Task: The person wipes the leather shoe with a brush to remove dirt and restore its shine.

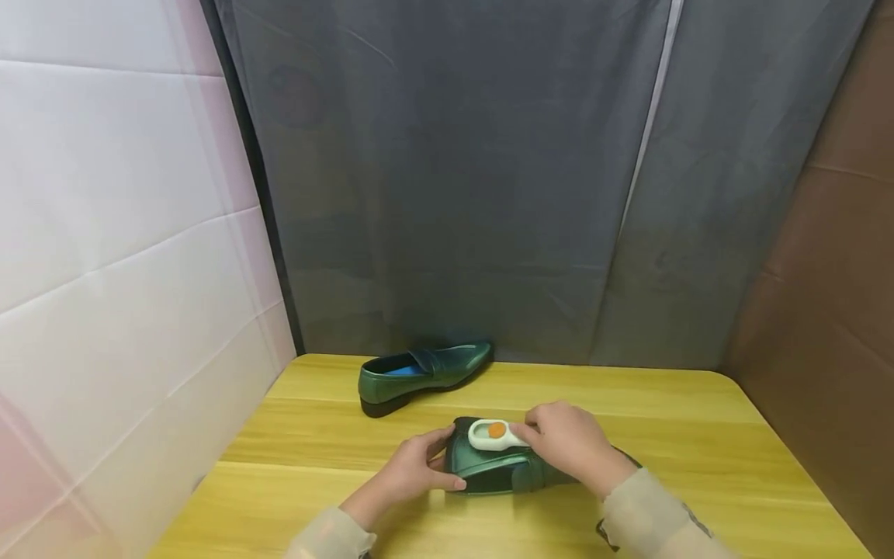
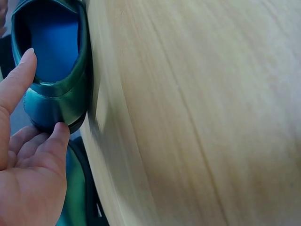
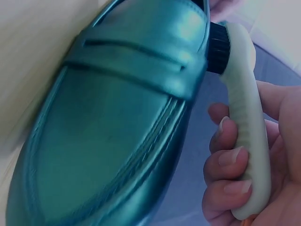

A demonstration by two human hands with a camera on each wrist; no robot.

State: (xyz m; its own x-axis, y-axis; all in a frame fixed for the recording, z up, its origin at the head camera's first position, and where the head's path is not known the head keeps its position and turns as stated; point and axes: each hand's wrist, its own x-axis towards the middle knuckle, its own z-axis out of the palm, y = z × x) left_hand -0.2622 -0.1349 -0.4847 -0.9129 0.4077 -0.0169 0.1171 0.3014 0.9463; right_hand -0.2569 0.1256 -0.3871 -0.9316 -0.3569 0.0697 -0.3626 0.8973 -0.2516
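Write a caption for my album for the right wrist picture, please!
A right hand grips a pale brush, its dark bristles at the side of a shiny green shoe.

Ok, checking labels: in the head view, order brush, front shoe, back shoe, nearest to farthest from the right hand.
1. Brush, gripped in the right hand.
2. Front shoe, against the brush.
3. Back shoe, farther back, left.
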